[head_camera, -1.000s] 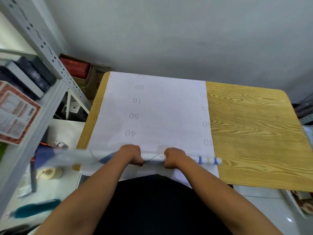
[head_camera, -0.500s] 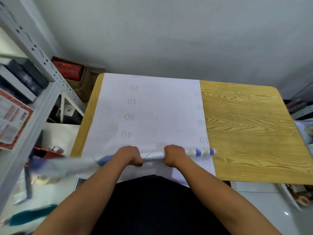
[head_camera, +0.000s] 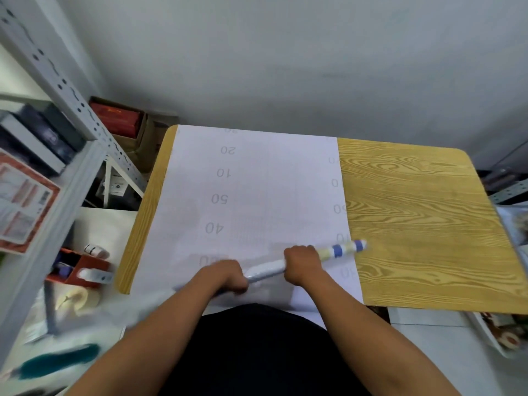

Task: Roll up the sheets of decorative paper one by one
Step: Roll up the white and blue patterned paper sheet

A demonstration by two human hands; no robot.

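A white sheet of decorative paper (head_camera: pixel 257 190) with grey numbers printed on its back lies flat on the wooden table (head_camera: pixel 414 224). Above its near edge I hold a thin rolled-up paper tube (head_camera: pixel 267 269), white with blue and cream stripes at its right end. My left hand (head_camera: pixel 228 277) grips the tube left of centre and my right hand (head_camera: pixel 303 262) grips it right of centre. The tube slants, its right end higher and farther from me. Its left end is blurred and runs off the table's left edge.
A grey metal shelf (head_camera: pixel 71 110) with books stands at the left. Beneath it sit a red tape dispenser (head_camera: pixel 83 270), a tape roll (head_camera: pixel 75 300) and a teal item (head_camera: pixel 57 362). A cardboard box (head_camera: pixel 120 124) lies behind the table's left corner. The wall is close behind.
The tube has swung from lying level along the paper's near edge to a slant: my right hand moved up and away, and the left end dropped toward me.
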